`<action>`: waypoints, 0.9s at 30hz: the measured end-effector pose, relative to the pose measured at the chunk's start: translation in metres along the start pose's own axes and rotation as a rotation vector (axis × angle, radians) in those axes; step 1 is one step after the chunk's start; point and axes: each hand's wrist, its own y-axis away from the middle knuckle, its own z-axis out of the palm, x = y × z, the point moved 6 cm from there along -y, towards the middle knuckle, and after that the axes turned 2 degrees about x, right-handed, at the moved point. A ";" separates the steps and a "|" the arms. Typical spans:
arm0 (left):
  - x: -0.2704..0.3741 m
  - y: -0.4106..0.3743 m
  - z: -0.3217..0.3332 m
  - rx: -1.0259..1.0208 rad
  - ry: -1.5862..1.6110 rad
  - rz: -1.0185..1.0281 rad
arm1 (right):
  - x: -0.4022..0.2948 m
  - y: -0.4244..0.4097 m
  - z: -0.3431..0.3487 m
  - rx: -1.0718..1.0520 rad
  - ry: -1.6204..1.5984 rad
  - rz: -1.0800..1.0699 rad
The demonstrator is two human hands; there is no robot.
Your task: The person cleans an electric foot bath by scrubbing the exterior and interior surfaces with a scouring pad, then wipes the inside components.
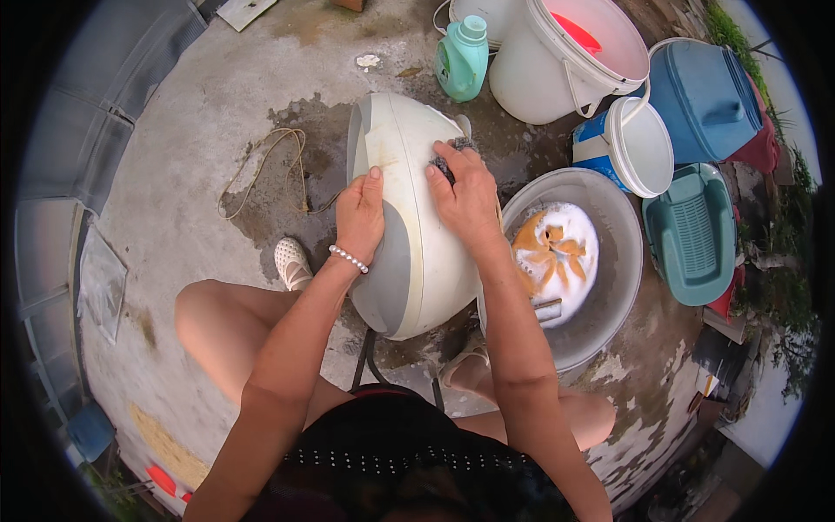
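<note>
A rounded white and grey plastic appliance housing stands tilted on the wet ground between my legs, with yellowish stains on its shell. My left hand grips its left side, thumb on top. Under the fingers of my right hand is a dark grey scouring pad, which looks like steel wool, pressed against the white shell near the right edge. To the right, a wide grey basin holds white suds around an orange-brown thing, its kind unclear. A thin cord trails from behind the housing.
A green detergent bottle stands beyond the housing. White buckets, a smaller blue-and-white bucket, a blue lidded container and a green washboard tub line the right side. Clear plastic sheeting lies at left.
</note>
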 end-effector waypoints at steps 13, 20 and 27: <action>0.002 -0.003 -0.005 -0.018 0.022 -0.071 | 0.043 0.218 0.003 0.507 0.052 0.310; 0.015 0.029 0.023 -0.228 -0.086 -0.016 | 0.124 0.238 0.028 0.656 -0.678 0.959; 0.043 0.046 0.036 -0.290 -0.495 0.214 | 0.129 0.228 0.093 0.537 -1.246 1.210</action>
